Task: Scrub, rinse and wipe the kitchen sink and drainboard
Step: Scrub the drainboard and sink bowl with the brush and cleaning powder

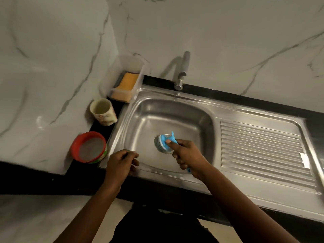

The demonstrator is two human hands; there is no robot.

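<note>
Head view: scrubber (163, 143) head away, handle nearward.

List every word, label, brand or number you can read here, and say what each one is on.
No text can be read.
Red tub: green printed band on its side, too blurred to read.
Cream cup: reddish print low on its side, too small to tell whether it is lettering.
White sticker on the drainboard: shows no legible print.
Tap and blue scrubber: no marking visible.
</note>
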